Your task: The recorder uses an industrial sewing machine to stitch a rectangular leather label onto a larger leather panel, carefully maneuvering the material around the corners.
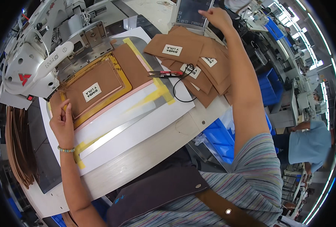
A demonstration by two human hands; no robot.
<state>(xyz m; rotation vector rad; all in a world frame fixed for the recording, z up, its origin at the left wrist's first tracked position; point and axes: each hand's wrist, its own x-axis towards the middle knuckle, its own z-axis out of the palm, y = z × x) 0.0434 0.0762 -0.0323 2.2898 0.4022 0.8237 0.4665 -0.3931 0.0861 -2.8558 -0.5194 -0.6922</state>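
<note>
My left hand [62, 118] is closed on the left edge of a yellow template frame [128, 82], with thumb and finger at its rim. A brown panel [105, 77] with a white label lies inside it, under the head of a white sewing machine [28, 64]. My right hand [217, 19] is raised at a touchscreen [188, 11], index finger extended to it, other fingers curled, holding nothing. Below it lie several brown labelled panels [175, 41]. Red-and-black thread snips [160, 73] rest between them and the frame, beside a black loop of cord.
Dark brown strips [18, 143] are piled at the table's [175, 132] left end. Blue bins [215, 140] with white wrapping stand below its right edge. A person in a light blue top [309, 142] stands at the right among workbenches.
</note>
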